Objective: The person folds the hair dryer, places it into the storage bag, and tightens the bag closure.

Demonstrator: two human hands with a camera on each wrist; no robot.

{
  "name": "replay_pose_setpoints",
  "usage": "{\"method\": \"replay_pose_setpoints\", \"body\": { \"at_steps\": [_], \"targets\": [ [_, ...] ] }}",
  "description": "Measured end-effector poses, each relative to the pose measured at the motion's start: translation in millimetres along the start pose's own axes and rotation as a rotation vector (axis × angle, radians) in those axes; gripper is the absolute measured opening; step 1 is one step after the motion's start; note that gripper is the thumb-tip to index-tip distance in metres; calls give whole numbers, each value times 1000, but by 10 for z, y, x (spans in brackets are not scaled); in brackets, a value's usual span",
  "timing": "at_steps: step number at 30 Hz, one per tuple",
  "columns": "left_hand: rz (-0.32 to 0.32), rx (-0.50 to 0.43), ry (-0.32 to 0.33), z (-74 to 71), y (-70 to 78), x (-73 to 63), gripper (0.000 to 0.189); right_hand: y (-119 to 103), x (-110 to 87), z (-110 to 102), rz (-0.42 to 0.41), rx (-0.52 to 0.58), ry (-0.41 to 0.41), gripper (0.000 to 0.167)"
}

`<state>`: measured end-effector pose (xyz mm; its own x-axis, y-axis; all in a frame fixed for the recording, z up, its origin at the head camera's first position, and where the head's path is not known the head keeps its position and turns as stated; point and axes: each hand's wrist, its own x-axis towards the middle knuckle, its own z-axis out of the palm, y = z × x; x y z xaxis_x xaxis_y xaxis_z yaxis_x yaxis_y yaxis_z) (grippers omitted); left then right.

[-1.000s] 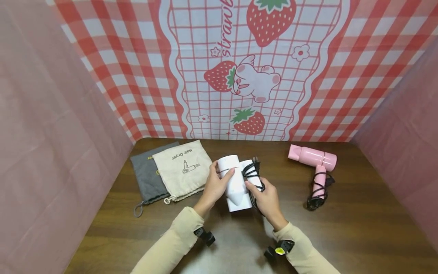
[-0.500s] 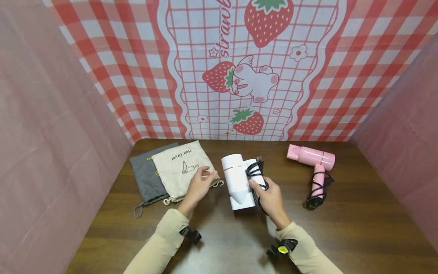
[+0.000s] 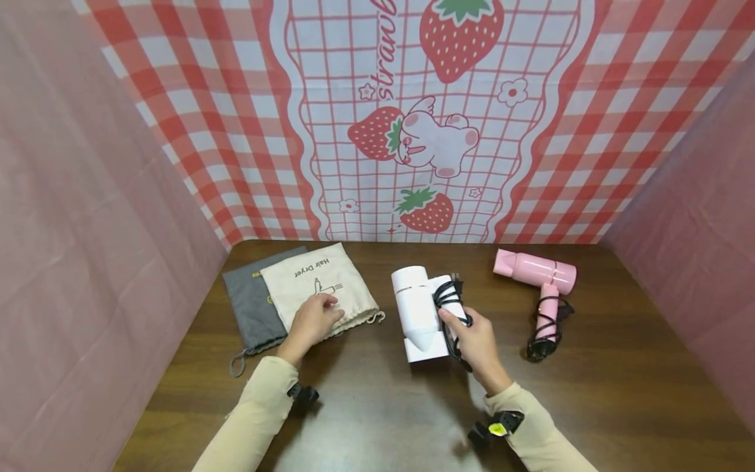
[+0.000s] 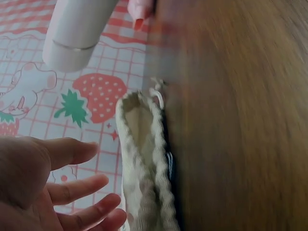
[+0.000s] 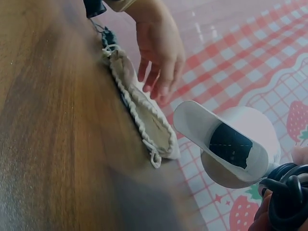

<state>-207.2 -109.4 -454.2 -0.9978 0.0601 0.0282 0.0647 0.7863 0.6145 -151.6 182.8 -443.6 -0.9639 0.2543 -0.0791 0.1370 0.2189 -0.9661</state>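
My right hand [image 3: 476, 341] grips the cord-wrapped handle of a white hair dryer [image 3: 415, 308], its black cord [image 3: 451, 295] wound round the handle. In the right wrist view the wide flat mouth of the dryer's nozzle [image 5: 192, 120] faces the camera. Over a cream drawstring bag [image 3: 348, 275] printed "Hair Dryer" hovers my left hand [image 3: 312, 321], its fingers loosely spread with nothing between them. The left wrist view shows the bag's gathered mouth [image 4: 161, 159] slightly parted, beside the fingers. Partly under the cream bag lies a grey drawstring bag [image 3: 250, 308].
A pink hair dryer [image 3: 542, 272] lies on the right of the wooden table [image 3: 377, 406], black cord wound round its handle. A strawberry-print cloth [image 3: 442, 151] hangs behind the table's far edge, with pink cloth [image 3: 696, 262] at both sides.
My left hand has let go of the white hair dryer and moved left over the cream bag. The right hand, still holding the dryer, has shifted slightly right.
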Motion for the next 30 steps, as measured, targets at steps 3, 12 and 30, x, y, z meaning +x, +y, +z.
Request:
{"method": "replay_pose_setpoints", "body": {
  "at_steps": [3, 12, 30],
  "targets": [
    [24, 76, -6, -4, -43, -19, 26, 12, 5, -30, 16, -4, 5, 44],
    [3, 157, -9, 45, -100, -68, 40, -9, 6, -65, 44, 30, -10, 43],
    [41, 220, -12, 75, -124, -75, 39, -43, -10, -80, 98, 98, -46, 40]
  ]
}}
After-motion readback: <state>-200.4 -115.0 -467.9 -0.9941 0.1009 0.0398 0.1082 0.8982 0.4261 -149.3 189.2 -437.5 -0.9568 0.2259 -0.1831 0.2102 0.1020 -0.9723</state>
